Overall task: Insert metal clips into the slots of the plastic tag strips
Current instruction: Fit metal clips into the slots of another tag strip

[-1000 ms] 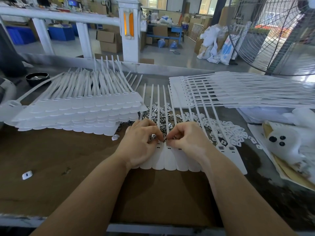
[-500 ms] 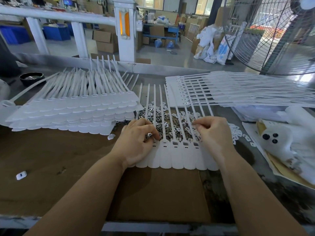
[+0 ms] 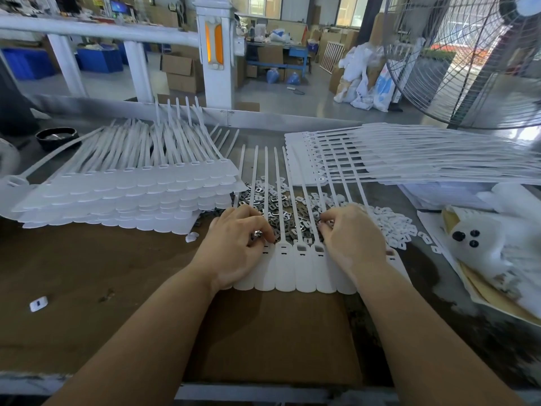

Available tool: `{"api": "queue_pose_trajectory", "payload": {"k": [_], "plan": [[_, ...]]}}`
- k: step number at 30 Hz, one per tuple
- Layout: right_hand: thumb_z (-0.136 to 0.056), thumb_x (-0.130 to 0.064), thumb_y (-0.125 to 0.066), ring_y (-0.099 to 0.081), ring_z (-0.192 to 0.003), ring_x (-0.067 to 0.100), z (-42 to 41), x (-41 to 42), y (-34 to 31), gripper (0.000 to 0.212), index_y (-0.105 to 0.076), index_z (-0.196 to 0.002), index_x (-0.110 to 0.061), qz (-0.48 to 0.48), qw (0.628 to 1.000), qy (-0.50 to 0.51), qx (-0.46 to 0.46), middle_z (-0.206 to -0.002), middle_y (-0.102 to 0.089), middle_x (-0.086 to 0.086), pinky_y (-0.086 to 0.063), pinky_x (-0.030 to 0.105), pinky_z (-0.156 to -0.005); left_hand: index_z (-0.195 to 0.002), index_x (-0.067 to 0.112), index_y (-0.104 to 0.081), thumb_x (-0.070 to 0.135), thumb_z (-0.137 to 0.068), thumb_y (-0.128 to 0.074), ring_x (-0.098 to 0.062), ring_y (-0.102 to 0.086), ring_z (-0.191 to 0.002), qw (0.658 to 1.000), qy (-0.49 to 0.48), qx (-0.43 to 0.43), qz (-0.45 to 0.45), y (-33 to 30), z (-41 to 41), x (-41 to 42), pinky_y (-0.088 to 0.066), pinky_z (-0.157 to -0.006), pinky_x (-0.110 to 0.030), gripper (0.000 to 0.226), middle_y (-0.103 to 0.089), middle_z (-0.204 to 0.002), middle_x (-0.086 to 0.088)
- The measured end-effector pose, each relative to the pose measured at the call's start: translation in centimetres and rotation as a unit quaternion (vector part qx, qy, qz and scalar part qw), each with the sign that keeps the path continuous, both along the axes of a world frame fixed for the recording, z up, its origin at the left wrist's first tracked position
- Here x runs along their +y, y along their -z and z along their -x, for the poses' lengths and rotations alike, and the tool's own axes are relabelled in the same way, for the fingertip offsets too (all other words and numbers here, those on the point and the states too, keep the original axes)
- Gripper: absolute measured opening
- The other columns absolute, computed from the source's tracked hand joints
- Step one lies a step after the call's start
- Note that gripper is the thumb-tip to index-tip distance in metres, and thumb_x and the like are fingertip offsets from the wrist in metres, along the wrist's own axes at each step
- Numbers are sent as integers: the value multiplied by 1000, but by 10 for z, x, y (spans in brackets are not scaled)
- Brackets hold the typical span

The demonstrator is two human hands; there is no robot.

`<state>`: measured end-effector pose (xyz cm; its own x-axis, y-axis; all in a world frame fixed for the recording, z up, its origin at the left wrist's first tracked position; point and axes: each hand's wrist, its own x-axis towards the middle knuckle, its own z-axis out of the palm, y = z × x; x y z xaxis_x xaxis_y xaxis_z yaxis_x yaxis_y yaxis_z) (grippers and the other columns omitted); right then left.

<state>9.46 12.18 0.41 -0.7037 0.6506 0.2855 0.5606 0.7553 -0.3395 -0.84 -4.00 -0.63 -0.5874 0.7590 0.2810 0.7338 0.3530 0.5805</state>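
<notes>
On the brown worktop (image 3: 87, 273), dead centre: a joined row of white plastic tag strips (image 3: 295, 271), flat heads toward the person, thin tails running away across a loose heap of metal clips (image 3: 278, 200). Left hand (image 3: 234, 247) rests on the left end of the row, fingers curled, pinching a small shiny metal clip (image 3: 257, 233) at the fingertips, right at the slot line. Right hand (image 3: 352, 238) sits over the right end of the row, fingers curled down into the clip heap between the tails; cannot tell whether it actually has a clip. Strip heads between the two hands are exposed, slots visible, at least one with metal showing in it. Small white plastic pieces (image 3: 395, 227) are scattered just right of the right hand. Big stack of tag strips (image 3: 123, 197) to the left, touching the clip heap at its near corner. Second stack (image 3: 409, 159) far right, tails pointing right. Single white piece (image 3: 38, 303) lies alone, well left. Black bowl (image 3: 56, 137) at far left. Fan guard (image 3: 468, 60) upper right.
</notes>
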Motion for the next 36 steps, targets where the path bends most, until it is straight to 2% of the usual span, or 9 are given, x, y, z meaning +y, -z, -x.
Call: {"api": "queue_pose_trajectory", "payload": {"k": [5, 10, 14, 17, 21, 24, 30, 36], "plan": [[-91, -19, -59, -59, -81, 14, 5, 3, -1, 15, -72, -99, -18, 43, 999, 1, 21, -100, -67, 2, -46, 26, -73, -82, 36, -61, 14, -89, -54, -8, -40, -104, 1000, 1, 0, -2, 0, 0, 0, -32, -97, -35, 23, -47, -99, 15], [-94, -18, -54, -61, -86, 18, 10, 4, 2, 17, -70, -100, -14, 35, 999, 1, 3, -104, -65, 4, -51, 31, -77, -82, 37, -60, 16, -89, -54, -7, -39, -104, 1000, 1, 3, -1, 1, 1, 0, -31, -97, -34, 23, -47, -99, 16], [-95, -15, -51, -53, -96, 19, 4, 1, 5, 17, -66, -101, -9, 2, 997, -10, 75, -104, -57, 5, -40, 25, -75, -83, 35, -61, 15, -89, -54, -8, -40, -103, 1000, 0, 1, -2, 1, 1, 0, -33, -96, -36, 23, -48, -100, 15], [-95, -13, -50, -53, -87, 16, 0, -5, 0, 16, -65, -97, -8, 8, 991, -57, 119, -91, -61, 2, -34, 20, -70, -82, 36, -61, 14, -88, -54, -9, -40, -104, 1000, -1, 1, -1, 1, 1, 0, -33, -97, -36, 23, -48, -100, 15], [-90, -11, -59, -58, -77, 8, -3, -14, -8, 12, -69, -95, -11, 91, 980, -144, 100, -82, -65, -4, -43, 14, -68, -82, 37, -60, 15, -88, -54, -7, -39, -104, 1000, 1, 3, -1, 1, 1, 0, -33, -96, -36, 23, -48, -100, 15], [-90, -12, -59, -50, -69, -5, -6, -17, -10, 11, -69, -92, -15, 109, 976, -172, 82, -76, -57, -13, -35, 4, -63, -84, 36, -62, 16, -88, -54, -6, -38, -104, 1000, -3, 6, 4, 1, 1, 0, -32, -97, -36, 22, -47, -101, 16], [-91, -12, -57, -47, -77, 2, -8, -16, -12, 13, -69, -92, -16, 92, 975, -201, 35, -84, -54, -10, -34, 5, -68, -88, 32, -65, 15, -88, -54, -6, -37, -104, 1000, -7, 9, 5, 1, 1, 2, -30, -97, -34, 21, -46, -101, 16], [-89, -9, -59, -50, -67, -7, -10, -14, -17, 13, -71, -89, -15, 112, 970, -217, 4, -74, -56, -15, -37, 2, -62, -86, 36, -62, 16, -89, -54, -3, -35, -104, 1000, -4, 7, 5, 1, 1, 1, -28, -96, -30, 21, -45, -101, 17]]}}
